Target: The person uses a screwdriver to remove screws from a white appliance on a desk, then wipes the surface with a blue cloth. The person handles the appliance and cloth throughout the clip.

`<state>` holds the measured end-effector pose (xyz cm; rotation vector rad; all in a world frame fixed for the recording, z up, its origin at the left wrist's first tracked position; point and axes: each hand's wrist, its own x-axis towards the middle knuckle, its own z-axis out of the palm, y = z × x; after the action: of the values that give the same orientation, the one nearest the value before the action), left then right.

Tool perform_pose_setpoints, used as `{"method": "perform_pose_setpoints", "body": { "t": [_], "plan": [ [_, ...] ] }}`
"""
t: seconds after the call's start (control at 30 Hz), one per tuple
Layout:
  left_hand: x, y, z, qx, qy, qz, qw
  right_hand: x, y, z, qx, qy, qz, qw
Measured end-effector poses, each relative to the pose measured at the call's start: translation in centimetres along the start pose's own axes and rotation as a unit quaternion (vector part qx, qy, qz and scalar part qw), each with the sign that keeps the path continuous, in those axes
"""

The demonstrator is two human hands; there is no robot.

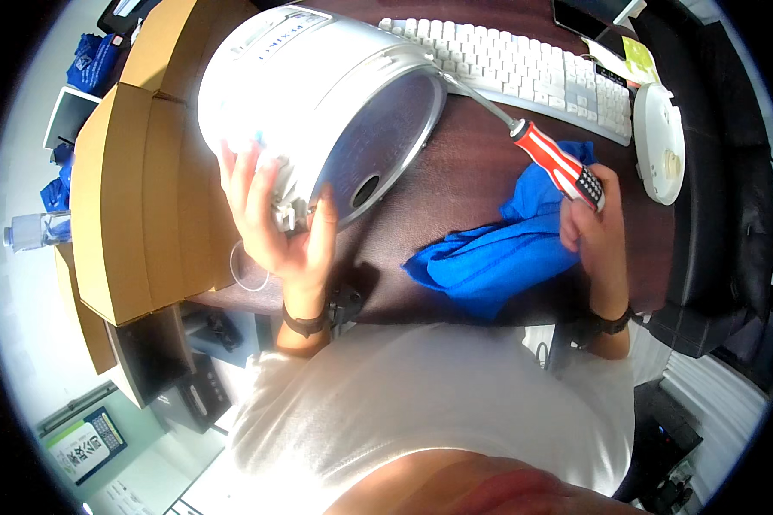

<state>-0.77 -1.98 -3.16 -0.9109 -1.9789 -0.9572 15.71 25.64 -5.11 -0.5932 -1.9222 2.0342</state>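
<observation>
A large white cylindrical appliance [296, 81] lies tilted on the dark brown table, its open end, or recessed base, towards me. Inside that end a dark round hole shows near the lower rim. My left hand [285, 249] grips the near left side, with the thumb at the rim and the fingers over the white wall beside some small white fittings. In my right hand [599, 227] is a screwdriver [545, 154] with a red, white and dark striped handle. Its metal shaft points up and left to the appliance's rim; whether the tip touches cannot be made out.
A crumpled blue cloth [498, 257] lies beneath my right hand. Behind it is a white keyboard [524, 73]. A round white cover [659, 142] sits at the right, near a phone-like dark device [588, 26]. Open cardboard boxes [116, 206] flank the table's left edge, with a bottle [39, 232] beyond.
</observation>
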Motion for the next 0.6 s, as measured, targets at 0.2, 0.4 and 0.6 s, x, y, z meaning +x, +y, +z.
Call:
{"method": "perform_pose_setpoints", "body": {
  "t": [0.2, 0.4, 0.6],
  "plan": [
    [0.4, 0.0, 0.1, -0.027, -0.005, 0.003, 1.000, 0.3, 0.3, -0.8, -0.009, -0.050, 0.013, 0.999],
    [0.2, 0.0, 0.0, -0.020, 0.001, 0.004, 1.000, 0.2, 1.0, -0.8, 0.198, -0.097, 0.148, 0.964],
    [0.2, -0.2, -0.2, -0.027, 0.000, 0.003, 1.000, 0.5, 0.5, -1.4, -0.116, -0.019, -0.058, 0.991]
  ]
}}
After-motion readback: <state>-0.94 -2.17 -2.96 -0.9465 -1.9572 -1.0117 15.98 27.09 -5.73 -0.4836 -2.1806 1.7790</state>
